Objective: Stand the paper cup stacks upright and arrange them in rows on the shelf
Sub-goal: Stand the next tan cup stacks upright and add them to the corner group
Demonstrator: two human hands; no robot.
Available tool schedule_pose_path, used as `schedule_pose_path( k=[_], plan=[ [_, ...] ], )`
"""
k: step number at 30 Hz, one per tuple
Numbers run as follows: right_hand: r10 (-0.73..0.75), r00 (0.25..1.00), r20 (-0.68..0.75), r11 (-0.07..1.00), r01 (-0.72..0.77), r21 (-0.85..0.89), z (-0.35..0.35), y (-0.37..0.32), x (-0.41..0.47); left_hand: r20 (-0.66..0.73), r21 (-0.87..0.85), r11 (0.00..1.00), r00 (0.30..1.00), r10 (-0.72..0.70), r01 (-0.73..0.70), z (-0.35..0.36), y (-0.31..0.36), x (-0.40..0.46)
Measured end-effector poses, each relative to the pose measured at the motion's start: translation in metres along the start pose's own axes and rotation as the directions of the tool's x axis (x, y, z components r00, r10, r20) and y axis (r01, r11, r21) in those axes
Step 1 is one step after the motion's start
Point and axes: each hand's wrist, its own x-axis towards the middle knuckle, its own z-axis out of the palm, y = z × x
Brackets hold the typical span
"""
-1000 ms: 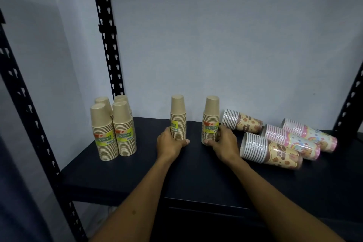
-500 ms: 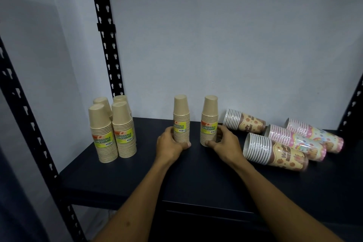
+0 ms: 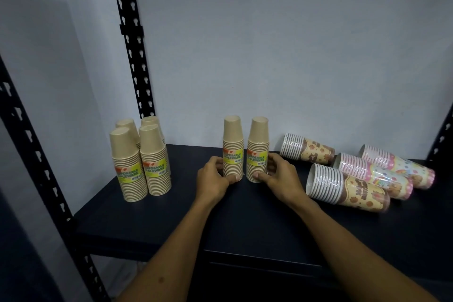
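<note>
Hands (image 3: 247, 176) around two upright kraft cup stacks (image 3: 245, 148)

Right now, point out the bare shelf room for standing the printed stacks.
Bare: shelf strip between the four kraft stacks and left hand; also the front edge. Crowded: right side, four lying printed stacks beside right hand.
</note>
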Motion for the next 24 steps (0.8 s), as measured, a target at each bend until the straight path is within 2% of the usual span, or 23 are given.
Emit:
schedule_pose_path(
  k=[9, 24],
  plan=[
    [-0.067, 0.998, -0.022, 0.995, 0.065, -0.076, 0.0016, 0.0007, 0.0026, 0.020, 0.000, 1.000, 1.000, 0.023, -0.023, 0.0005, -0.0027, 0.0012],
    [-0.081, 0.997, 0.017, 0.992, 0.082, -0.092, 0.0001, 0.0025, 0.0028, 0.035, 0.006, 0.999, 0.999, 0.039, -0.039, 0.0012, -0.0051, 0.0030]
  ],
)
